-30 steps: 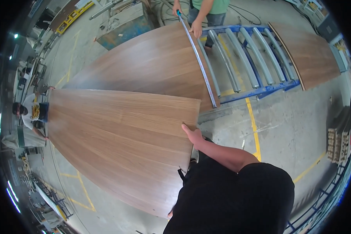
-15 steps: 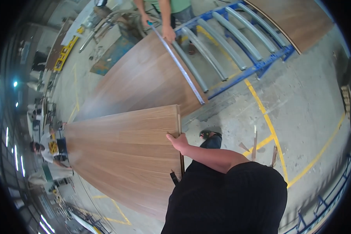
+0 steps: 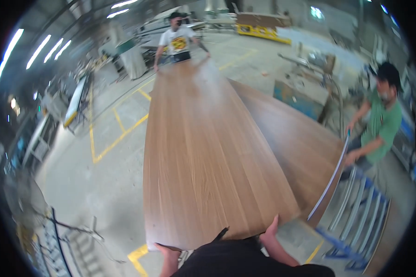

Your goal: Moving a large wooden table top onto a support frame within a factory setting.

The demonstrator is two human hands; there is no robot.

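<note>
A long wood-grain panel (image 3: pixel 208 152) stretches away from me, its near edge at my waist. My left hand (image 3: pixel 168 253) grips the near left corner, thumb on top and fingers hidden below. On the near right my right hand (image 3: pixel 270 234) clasps the same edge, its thumb showing on the top face. At the far end a person in a white shirt (image 3: pixel 177 42) has both hands on the panel. A second wood-grain panel (image 3: pixel 291 143) lies partly beneath it on the right. Along that panel's right edge runs a long pale strip (image 3: pixel 329 181), handled by a person in green (image 3: pixel 380 121).
A blue roller stand (image 3: pixel 358 205) with several grey rollers is at the lower right. Yellow lines (image 3: pixel 120 137) mark the concrete floor on the left. Dark metal racks (image 3: pixel 55 237) stand at the lower left. A worn bluish block (image 3: pixel 300 99) sits beyond the second panel.
My view has turned left along the upper panel, which has swung away from the roller stand. My left hand has come into view on its corner; my right hand still holds the near edge.
</note>
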